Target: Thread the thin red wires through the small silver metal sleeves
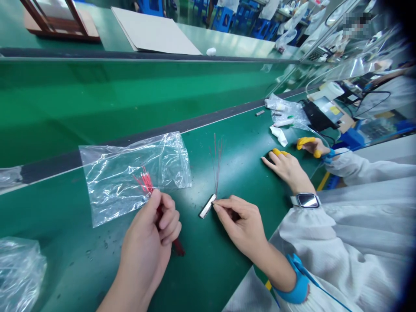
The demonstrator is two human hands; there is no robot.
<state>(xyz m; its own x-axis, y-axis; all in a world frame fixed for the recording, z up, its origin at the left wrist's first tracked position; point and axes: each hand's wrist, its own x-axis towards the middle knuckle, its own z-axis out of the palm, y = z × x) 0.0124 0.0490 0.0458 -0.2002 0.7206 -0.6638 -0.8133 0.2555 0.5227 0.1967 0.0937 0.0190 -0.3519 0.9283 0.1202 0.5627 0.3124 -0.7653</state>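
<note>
My left hand point(151, 240) is closed around a bundle of red wires point(146, 181); their stripped ends stick out above the thumb and the other ends show below the fingers. My right hand point(243, 223), with a blue wrist strap, pinches the edge of a narrow white-and-black connector point(207, 206) with a row of small pins, between thumb and index finger. Several thin reddish wires point(217, 167) run up from the connector's upper end. Whether a wire is also between the fingertips I cannot tell. A clear plastic bag point(120, 186) lies flat behind my left hand.
At right sits a co-worker, whose hand with a watch point(290, 173) and other hand point(313, 146) wear yellow finger cots. Nearby are a white scrap point(278, 135), clear bags point(289, 110) and a small part point(260, 113). Beyond the dark edge strip lie cardboard sheets point(159, 32).
</note>
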